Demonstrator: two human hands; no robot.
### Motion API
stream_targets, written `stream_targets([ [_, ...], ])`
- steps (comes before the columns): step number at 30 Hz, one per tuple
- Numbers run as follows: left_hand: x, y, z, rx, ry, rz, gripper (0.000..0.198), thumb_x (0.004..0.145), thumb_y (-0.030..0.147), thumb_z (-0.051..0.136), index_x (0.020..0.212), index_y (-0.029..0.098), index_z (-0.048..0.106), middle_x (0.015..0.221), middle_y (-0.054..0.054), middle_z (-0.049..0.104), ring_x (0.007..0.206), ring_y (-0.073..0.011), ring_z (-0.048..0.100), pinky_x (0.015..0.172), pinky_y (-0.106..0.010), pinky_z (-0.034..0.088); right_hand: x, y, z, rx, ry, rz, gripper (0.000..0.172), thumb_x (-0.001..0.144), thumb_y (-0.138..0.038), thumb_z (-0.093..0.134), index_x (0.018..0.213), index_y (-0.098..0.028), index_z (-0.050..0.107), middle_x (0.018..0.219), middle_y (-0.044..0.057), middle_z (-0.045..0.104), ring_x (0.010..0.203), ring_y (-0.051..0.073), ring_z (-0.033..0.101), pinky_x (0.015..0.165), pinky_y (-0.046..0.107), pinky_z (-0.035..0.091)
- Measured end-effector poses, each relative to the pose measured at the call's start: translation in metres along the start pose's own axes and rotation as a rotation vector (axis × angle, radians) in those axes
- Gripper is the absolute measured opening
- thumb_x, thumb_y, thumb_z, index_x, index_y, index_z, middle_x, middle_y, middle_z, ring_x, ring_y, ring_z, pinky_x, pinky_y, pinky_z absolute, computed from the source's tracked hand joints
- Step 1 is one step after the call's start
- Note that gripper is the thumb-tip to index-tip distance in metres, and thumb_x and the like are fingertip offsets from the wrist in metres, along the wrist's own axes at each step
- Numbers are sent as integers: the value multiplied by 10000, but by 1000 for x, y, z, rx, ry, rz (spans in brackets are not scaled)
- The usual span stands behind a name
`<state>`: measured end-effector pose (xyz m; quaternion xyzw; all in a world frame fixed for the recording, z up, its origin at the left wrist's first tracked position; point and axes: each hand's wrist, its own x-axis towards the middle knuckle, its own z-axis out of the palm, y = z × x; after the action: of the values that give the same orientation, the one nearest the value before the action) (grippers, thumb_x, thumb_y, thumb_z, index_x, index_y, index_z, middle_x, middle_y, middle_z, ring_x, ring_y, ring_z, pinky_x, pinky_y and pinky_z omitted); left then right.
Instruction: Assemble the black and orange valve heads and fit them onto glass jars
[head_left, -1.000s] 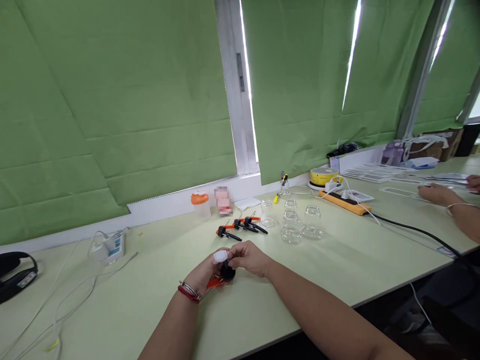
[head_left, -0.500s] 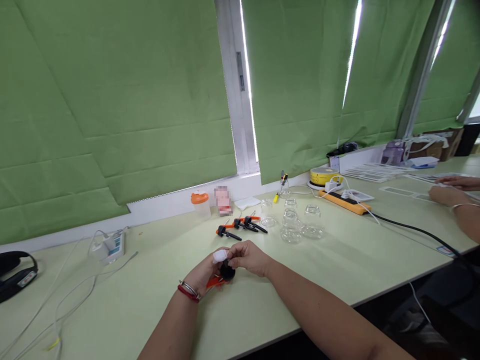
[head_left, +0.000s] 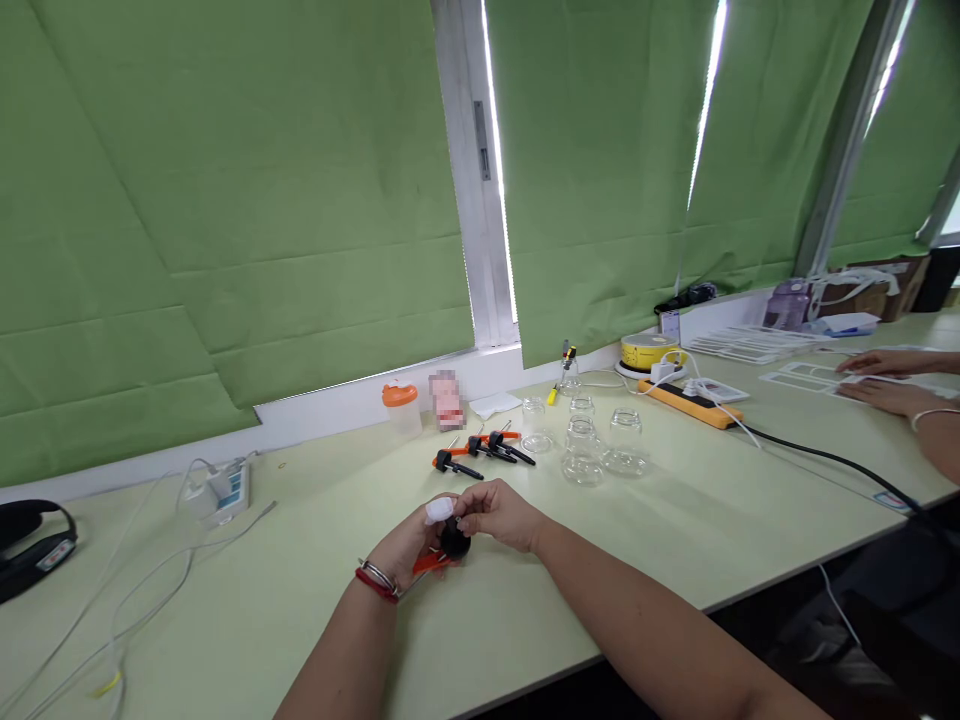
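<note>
My left hand (head_left: 416, 540) is closed around a black round piece with an orange lever (head_left: 454, 540), held just above the table. Something white, like a wrap, covers a fingertip of that hand. The fingers of my right hand (head_left: 499, 513) pinch the top of the same piece from the right. A thin metal rod sticks out under my left wrist. Beyond my hands lie several similar black and orange pieces with metal rods (head_left: 487, 447). To their right stand several clear glass bottles (head_left: 581, 450) with wide bases.
An orange-lidded cup (head_left: 402, 410) and a blurred pink packet (head_left: 448, 400) stand by the wall. A yellow round device (head_left: 646, 352) and an orange power strip (head_left: 690, 403) sit right. Headphones (head_left: 34, 550) and cables lie left. Another person's hands (head_left: 885, 385) rest over white sheets.
My hands stay almost still on the black and orange piece. At the far right, the other person's hands have moved left and lie flatter over the white sheets.
</note>
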<state>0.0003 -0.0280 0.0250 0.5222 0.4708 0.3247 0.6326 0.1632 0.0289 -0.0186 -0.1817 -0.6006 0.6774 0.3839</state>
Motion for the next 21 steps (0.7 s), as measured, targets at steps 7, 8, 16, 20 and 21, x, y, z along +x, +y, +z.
stream_targets([
  [7,0,0,-1,2,4,-13,517,750,574,532,1113,206,516,772,-32,568,597,-180,593,428,-230,348,0,0,-1,-5,16,11,318,528,-308,850,748,-147,688,674,-19,646,632,112,575,682,293,456],
  [8,0,0,-1,-1,-1,-9,512,752,574,531,1110,207,517,774,-32,569,598,-179,592,429,-230,347,0,0,-1,-6,17,11,318,528,-307,850,749,-146,687,676,-20,647,631,112,576,685,294,457],
  [16,0,0,-1,-1,-3,-15,502,746,578,529,1080,205,524,775,-37,577,601,-180,595,438,-229,348,-1,1,-1,-19,22,4,354,509,-314,860,746,-143,660,706,-14,653,652,120,591,694,302,467],
  [20,1,-1,-1,4,-1,-22,476,752,579,521,1044,203,531,763,-37,583,603,-185,592,439,-235,347,-1,0,-1,4,13,-1,362,499,-289,866,732,-142,631,753,1,656,686,123,598,694,297,473],
  [21,1,-1,-1,2,0,-22,470,755,581,521,1028,199,536,760,-40,585,606,-186,590,441,-238,345,-1,0,-1,12,11,0,372,496,-281,869,746,-145,629,761,2,655,693,123,599,697,297,473],
])
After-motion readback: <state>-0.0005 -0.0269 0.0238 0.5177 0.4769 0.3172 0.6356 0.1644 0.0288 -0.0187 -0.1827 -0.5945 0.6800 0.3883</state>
